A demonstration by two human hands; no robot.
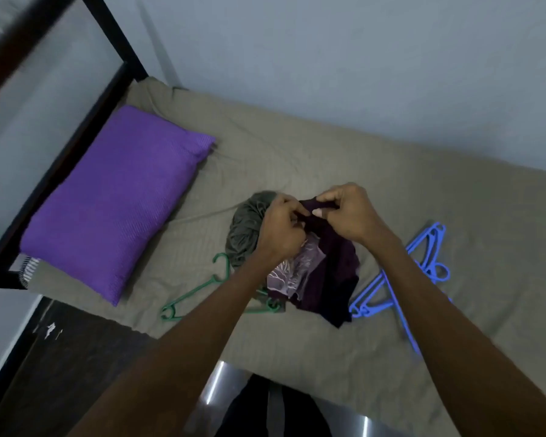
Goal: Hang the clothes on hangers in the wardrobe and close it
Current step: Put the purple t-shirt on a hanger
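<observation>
You have the dark purple knit garment (pixel 327 266) by its top edge, lifted a little above the grey-brown bed sheet (pixel 297 146), with most of the cloth still slumped on the pile below. Your left hand (pixel 282 230) has its fingers curled in, pinching the edge from the left, and your right hand (pixel 349 212) pinches the same bunched edge from the right, thumb on the near side; both grips are tight on cloth, and the two sit almost touching. For this step, work the hands apart along the edge until you find the neckline or the shoulder seams, so the piece opens flat instead of hanging as a rope. Lift it clear of the pale lilac patterned cloth (pixel 292 272) lying under it and of the rolled grey-green garment (pixel 245 225) just beside your left hand, or they are likely to drag along. The green plastic hanger (pixel 199 290) lies near your left forearm, partly under the pile; the blue plastic hangers (pixel 401 279) lie stacked to the right, beside your right forearm. Free one hand only once the other has a shoulder firmly, then take a hanger. The purple pillow (pixel 114 197) lies well to the left, out of the way. The wardrobe is not in view.
</observation>
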